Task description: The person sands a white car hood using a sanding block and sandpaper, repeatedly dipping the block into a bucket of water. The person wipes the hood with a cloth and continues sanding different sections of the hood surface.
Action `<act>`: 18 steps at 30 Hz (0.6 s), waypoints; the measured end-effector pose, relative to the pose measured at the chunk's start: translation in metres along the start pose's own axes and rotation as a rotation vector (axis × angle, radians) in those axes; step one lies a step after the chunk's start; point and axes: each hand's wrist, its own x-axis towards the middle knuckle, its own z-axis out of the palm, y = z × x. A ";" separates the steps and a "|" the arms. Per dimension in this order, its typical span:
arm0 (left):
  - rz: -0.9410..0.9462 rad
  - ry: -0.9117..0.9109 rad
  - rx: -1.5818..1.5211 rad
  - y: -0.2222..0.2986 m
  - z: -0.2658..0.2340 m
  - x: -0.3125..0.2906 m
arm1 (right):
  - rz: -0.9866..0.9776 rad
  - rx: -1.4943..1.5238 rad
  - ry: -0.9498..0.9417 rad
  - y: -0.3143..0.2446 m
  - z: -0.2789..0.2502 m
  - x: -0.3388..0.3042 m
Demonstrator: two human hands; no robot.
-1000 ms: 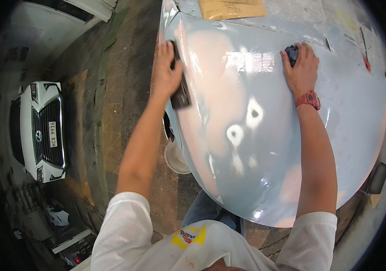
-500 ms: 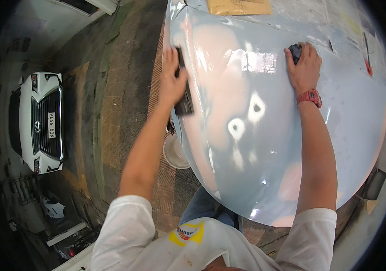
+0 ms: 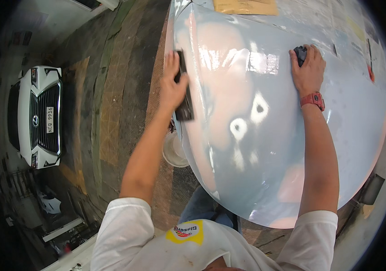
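A large curved car panel (image 3: pixel 265 180), grey-blue with pinkish patches, fills the space in front of me, its surface shiny and wet-looking. At its left edge, my left hand (image 3: pixel 173 86) is closed around a long, dark sanding block (image 3: pixel 185 109). The block lies lengthwise along the raised edge, its underside hidden. Farther right, my right hand (image 3: pixel 309 72) rests on the panel, fingers curled over a crumpled dark cloth or sponge (image 3: pixel 300 55); which one I cannot tell. Two white sanded spots with dark centres, a nearer one (image 3: pixel 237 128) and a farther one (image 3: pixel 259 109), lie between my arms.
Paper and plastic sheeting (image 3: pixel 310 20) covers the far side, with a tan paper piece (image 3: pixel 245 6) on it. A pale bucket (image 3: pixel 175 151) stands on the floor below the panel's left edge. A white car (image 3: pixel 39 117) is parked at the left.
My left hand and the sanding block have come slightly nearer along the panel's edge. My right hand has shifted only a little with the dark wad. The whole view has moved slightly.
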 end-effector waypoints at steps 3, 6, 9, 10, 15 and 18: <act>0.139 -0.069 -0.012 0.011 0.018 -0.100 | 0.005 -0.011 -0.011 0.010 -0.001 -0.001; 0.071 -0.100 0.030 0.008 0.017 -0.133 | 0.033 -0.029 -0.022 0.005 -0.008 -0.001; -0.024 -0.042 -0.057 0.001 -0.001 -0.042 | 0.009 0.009 -0.026 0.001 -0.007 0.001; -0.083 -0.003 -0.120 0.001 -0.008 -0.002 | 0.014 0.022 -0.030 -0.004 -0.007 0.000; -0.111 0.034 -0.235 -0.009 0.002 0.031 | 0.001 -0.001 -0.022 0.003 -0.004 0.000; 0.123 -0.069 -0.080 -0.008 0.013 -0.067 | 0.016 -0.003 -0.035 0.004 -0.009 0.000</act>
